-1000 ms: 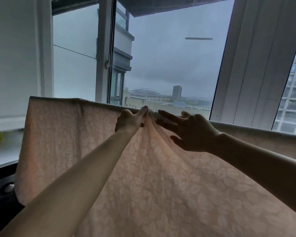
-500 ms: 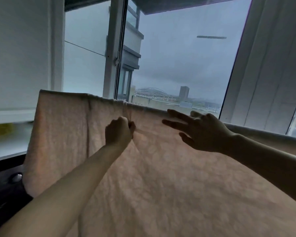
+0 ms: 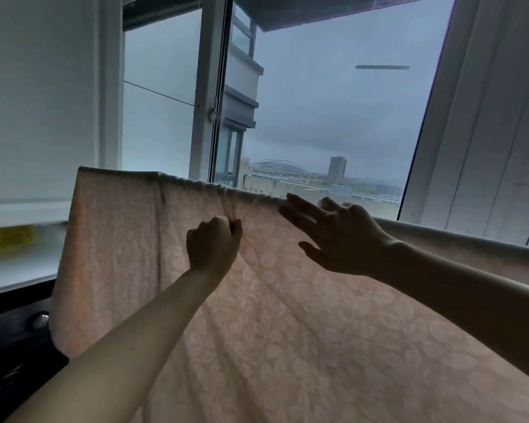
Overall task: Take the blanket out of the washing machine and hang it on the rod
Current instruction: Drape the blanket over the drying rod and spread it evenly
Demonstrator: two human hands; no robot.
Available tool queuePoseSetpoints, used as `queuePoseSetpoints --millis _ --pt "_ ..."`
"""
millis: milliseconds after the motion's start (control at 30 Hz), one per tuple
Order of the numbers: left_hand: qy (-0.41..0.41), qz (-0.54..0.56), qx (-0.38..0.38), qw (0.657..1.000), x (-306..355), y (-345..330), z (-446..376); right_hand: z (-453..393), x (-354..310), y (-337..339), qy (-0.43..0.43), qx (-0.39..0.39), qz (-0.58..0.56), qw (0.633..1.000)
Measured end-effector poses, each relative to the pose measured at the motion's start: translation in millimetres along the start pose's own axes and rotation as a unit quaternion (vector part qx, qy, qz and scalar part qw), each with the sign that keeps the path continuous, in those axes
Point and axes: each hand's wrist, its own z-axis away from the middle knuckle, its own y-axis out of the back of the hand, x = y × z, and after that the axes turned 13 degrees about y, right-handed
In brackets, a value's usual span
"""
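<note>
A pale pink patterned blanket (image 3: 287, 331) hangs draped over a rod before a high-rise window (image 3: 333, 117), the left hand (image 3: 213, 245) pinching a bunched fold below the top edge while the right hand (image 3: 339, 239) hovers alongside, fingers extended.

My left hand (image 3: 213, 247) is a fist at the end of a forearm reaching up from seven o'clock, its grip bunching fabric. My right hand (image 3: 338, 236) comes from four o'clock, fingers (image 3: 300, 206) straight and spread.
</note>
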Motion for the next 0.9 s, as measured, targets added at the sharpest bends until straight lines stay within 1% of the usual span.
queuePoseSetpoints --millis 267,433,500,567,633,667,767,833,900 --pt "-0.012 0.021 -0.004 1.000 0.0 7.3 1.2 -45.3 -14.5 -10.2 -0.012 0.030 -0.017 0.999" --pt "-0.028 0.026 -0.015 0.999 0.5 14.6 -4.3 -64.3 -25.8 -14.4 -0.045 0.026 -0.017 0.999" --pt "-0.021 0.038 -0.022 0.999 0.6 16.9 -12.7 -64.4 -27.1 -16.3 -0.054 0.025 -0.006 0.998" --pt "-0.011 0.053 -0.010 0.998 2.0 19.3 -23.8 -62.0 -25.9 -19.3 -0.055 0.023 0.007 0.998" --pt "0.016 0.047 0.013 0.999 3.5 21.8 -39.0 -59.2 -24.2 -20.0 -0.057 0.027 0.017 0.998" --pt "0.046 0.036 0.016 0.998 3.1 22.4 -49.5 -58.2 -23.8 -19.9 -0.056 0.027 0.022 0.998" --pt "0.141 0.017 -0.024 0.990 4.6 25.5 -80.4 -56.8 -25.3 -19.9 -0.048 0.018 0.031 0.998" --pt "0.159 0.044 -0.051 0.985 8.3 26.2 -92.4 -55.6 -25.2 -18.9 -0.052 0.015 0.022 0.998" --pt "0.146 0.071 -0.074 0.984 11.5 25.0 -95.2 -54.0 -24.4 -16.5 -0.059 0.020 0.011 0.998"
